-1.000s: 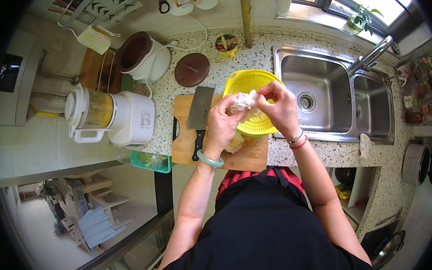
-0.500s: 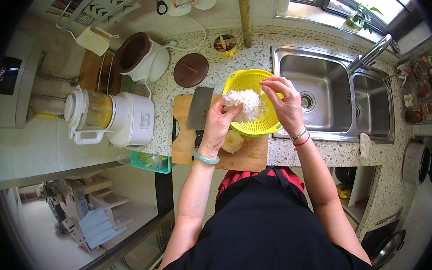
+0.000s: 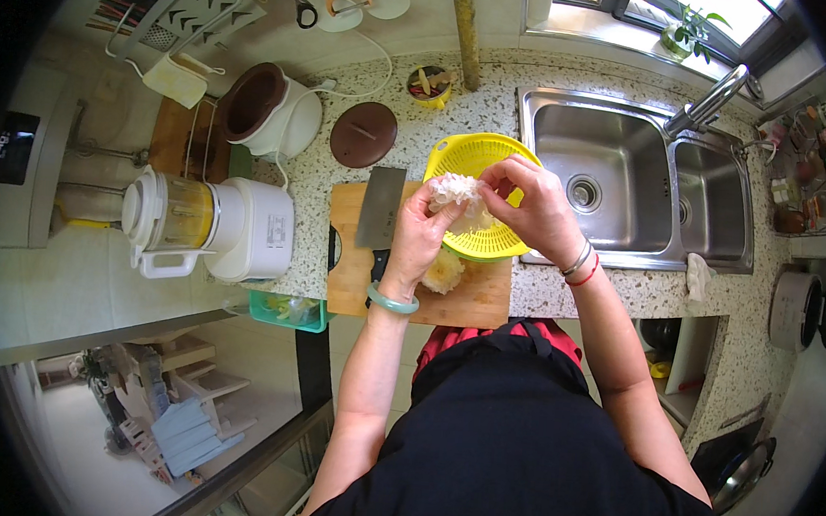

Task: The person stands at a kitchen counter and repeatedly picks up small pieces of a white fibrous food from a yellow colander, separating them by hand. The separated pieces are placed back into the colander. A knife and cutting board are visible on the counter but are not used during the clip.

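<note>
Over a yellow colander (image 3: 458,147), my left hand (image 3: 419,235) grips a frilly white clump of white fungus (image 3: 455,191). My right hand (image 3: 534,209) pinches the clump's right edge between thumb and fingers. White, translucent pieces show in the colander beneath my hands, partly hidden. Another pale clump of white fungus (image 3: 444,272), yellowish in its middle, rests on the wooden cutting board (image 3: 472,304) near my left wrist. A cleaver (image 3: 380,209) lies on the board to the left of that hand, its dark handle partly behind my wrist.
The double sink (image 3: 617,166) with its faucet (image 3: 711,101) is to the right. Leftward stand a blender (image 3: 212,217) and a white pot (image 3: 289,118); a brown lid (image 3: 364,134) lies nearby. A green bin (image 3: 287,310) hangs below the counter edge, left of the board.
My right hand has moved left and slightly down, from above the colander's right side onto the white fungus. The clump looks more bunched up. My left hand stays nearly still.
</note>
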